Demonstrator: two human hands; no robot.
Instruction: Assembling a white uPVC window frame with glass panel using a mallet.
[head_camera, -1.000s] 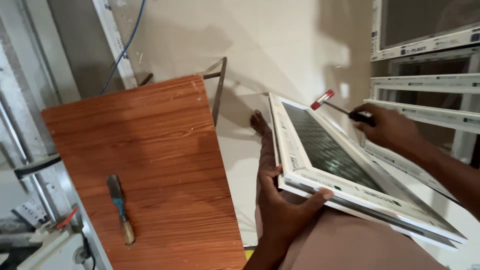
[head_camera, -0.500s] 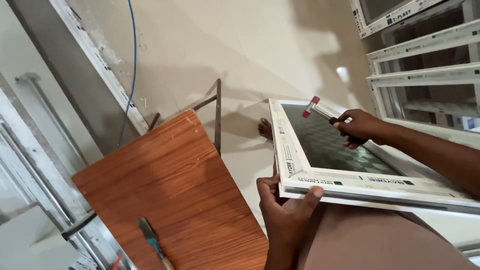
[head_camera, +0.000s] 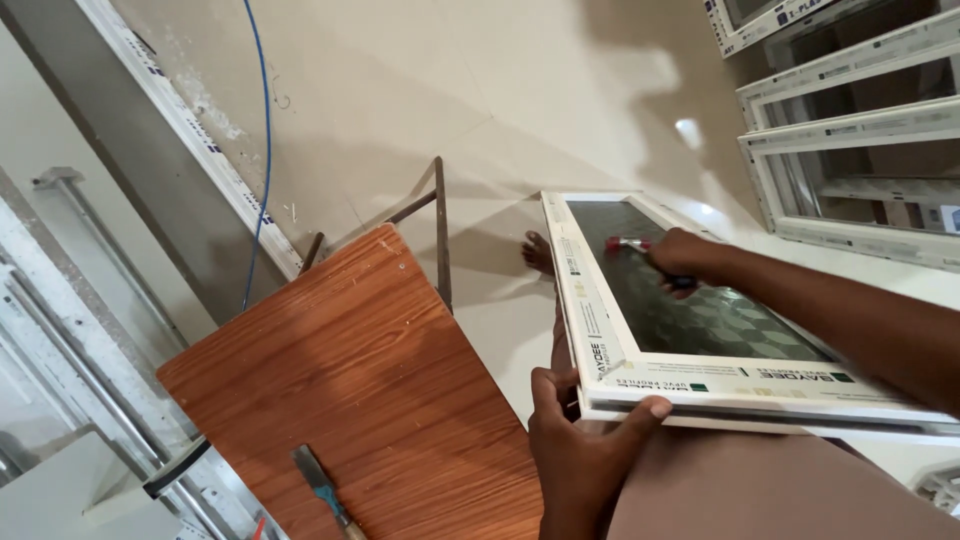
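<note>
Two hands work a glazed sash (head_camera: 700, 330) propped on the lap.
Left hand (head_camera: 580, 450) clamps its six o'clock corner; right hand (head_camera: 685, 258) grips a red-tipped tool (head_camera: 632, 244) at twelve; fitting looks unfinished.

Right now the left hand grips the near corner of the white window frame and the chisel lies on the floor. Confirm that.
Not quite. The chisel lies on the wooden table, not the floor, as the head view shows. The left hand does grip the near corner of the white window frame.
</note>
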